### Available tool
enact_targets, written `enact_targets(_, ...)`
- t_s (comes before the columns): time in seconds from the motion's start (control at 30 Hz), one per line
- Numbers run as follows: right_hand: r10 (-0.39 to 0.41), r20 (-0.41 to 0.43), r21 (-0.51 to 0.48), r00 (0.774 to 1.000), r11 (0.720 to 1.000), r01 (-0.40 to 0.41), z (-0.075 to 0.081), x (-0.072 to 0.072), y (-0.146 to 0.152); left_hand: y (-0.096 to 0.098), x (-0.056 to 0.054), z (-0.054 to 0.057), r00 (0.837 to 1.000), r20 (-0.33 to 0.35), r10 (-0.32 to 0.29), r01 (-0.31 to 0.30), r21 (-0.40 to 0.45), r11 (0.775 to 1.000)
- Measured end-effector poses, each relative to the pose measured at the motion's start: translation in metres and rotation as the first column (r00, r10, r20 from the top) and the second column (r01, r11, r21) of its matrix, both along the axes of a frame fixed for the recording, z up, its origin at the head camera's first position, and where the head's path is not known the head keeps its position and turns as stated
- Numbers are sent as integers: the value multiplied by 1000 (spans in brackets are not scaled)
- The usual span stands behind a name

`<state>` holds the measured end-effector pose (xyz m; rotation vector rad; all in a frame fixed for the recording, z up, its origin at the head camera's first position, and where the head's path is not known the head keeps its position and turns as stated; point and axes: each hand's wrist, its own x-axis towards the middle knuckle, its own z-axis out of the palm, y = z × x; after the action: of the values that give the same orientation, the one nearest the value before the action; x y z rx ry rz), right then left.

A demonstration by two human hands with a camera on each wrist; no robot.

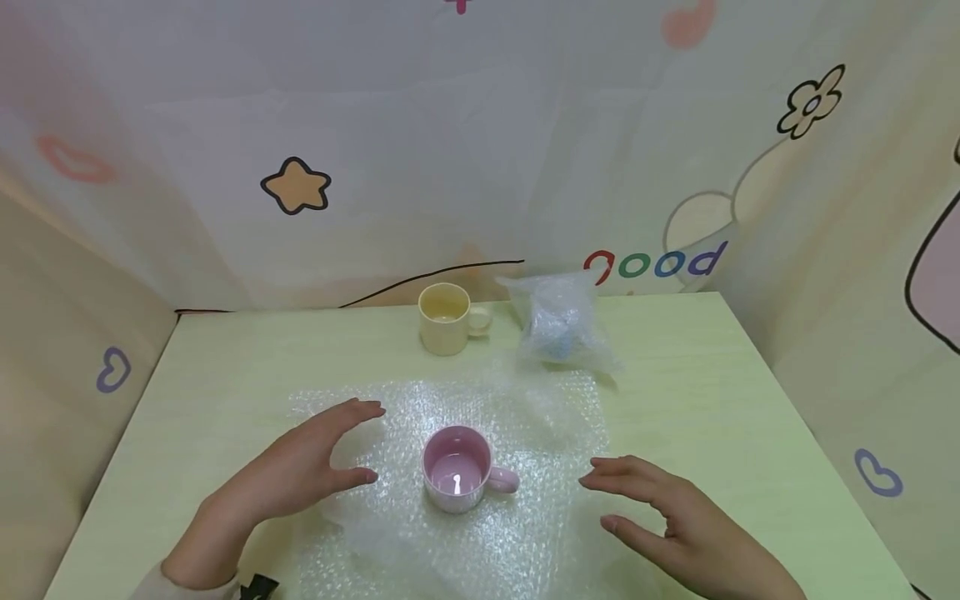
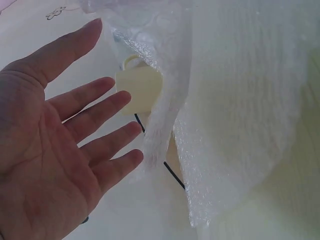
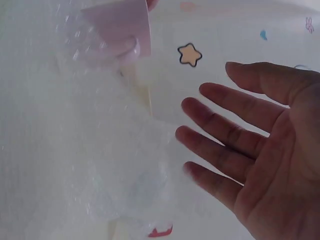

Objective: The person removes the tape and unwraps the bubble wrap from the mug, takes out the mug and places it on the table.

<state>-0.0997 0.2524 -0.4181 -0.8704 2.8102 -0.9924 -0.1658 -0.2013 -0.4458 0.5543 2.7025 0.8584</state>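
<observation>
A pink mug (image 1: 457,471) stands upright on a sheet of bubble wrap (image 1: 525,517), its handle toward the right. To the left of the mug, my left hand (image 1: 292,467) hovers over the sheet's edge with fingers spread and holds nothing. My right hand (image 1: 675,521) is held apart from the handle on the other side, its fingers extended and nothing between them. In the right wrist view the pink mug (image 3: 125,27) is partly behind the bubble wrap (image 3: 75,130). The left wrist view has raised bubble wrap (image 2: 170,95) beside the fingers.
Behind the sheet stands a yellow mug (image 1: 444,321), its handle to the right. Right of it lies a bubble-wrapped bundle (image 1: 558,321) with something bluish inside. Printed curtains (image 1: 375,125) enclose the back and sides of the pale table (image 1: 225,358).
</observation>
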Motion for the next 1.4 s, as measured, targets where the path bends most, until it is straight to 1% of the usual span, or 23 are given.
enact_targets(0.1, 26, -37, 58, 999, 998, -24, 0, 0, -10, 0, 0, -1, 999, 26, -25, 25, -18, 1000)
enact_targets(0.2, 43, -88, 119, 995, 992, -32, -4, -1, -17, 0, -2, -2, 998, 37, -43, 44, -31, 999)
enact_targets(0.23, 47, -92, 143, 995, 989, -33, -6, -1, -18, 0, -2, -3, 998, 42, -47, 49, -35, 998)
enact_targets(0.33, 42, -45, 200, 998, 979, -32, -10, -2, -22, 0, -4, -6, 996, 56, -66, 69, -40, 997)
enact_targets(0.4, 31, 17, 232, 999, 972, -34, -13, -1, -23, 1, -4, -8, 995, 63, -74, 77, -41, 996)
enact_targets(0.47, 16, 70, 255, 997, 966, -33, -16, -1, -24, 1, -4, -10, 995, 65, -82, 85, -43, 995)
enact_targets(0.57, -10, 125, 289, 992, 957, -27, -21, -2, -25, 2, -4, -13, 994, 66, -84, 87, -48, 995)
enact_targets(0.7, -42, 172, 316, 984, 949, -15, -28, -3, -26, 3, -4, -16, 993, 73, -88, 93, -64, 994)
enact_targets(0.77, -49, 178, 324, 983, 946, -11, -32, -4, -26, 3, -4, -17, 993, 78, -93, 98, -72, 993)
enact_targets(0.87, -52, 162, 333, 985, 943, -5, -39, -4, -26, 3, -4, -19, 992, 77, -99, 105, -80, 991)
enact_targets(1.0, -36, 98, 346, 995, 938, 0, -48, -2, -27, 3, -4, -24, 991, 72, -112, 118, -81, 990)
enact_targets(1.1, -23, 71, 354, 997, 935, -4, -53, -1, -28, 2, -4, -26, 990, 75, -120, 126, -78, 989)
enact_targets(1.3, -48, 130, 368, 990, 930, -3, -57, -3, -32, 3, -5, -29, 987, 107, -116, 126, -93, 988)
enact_targets(1.4, -49, 123, 370, 991, 929, 0, -59, -3, -32, 3, -5, -30, 987, 107, -122, 132, -91, 987)
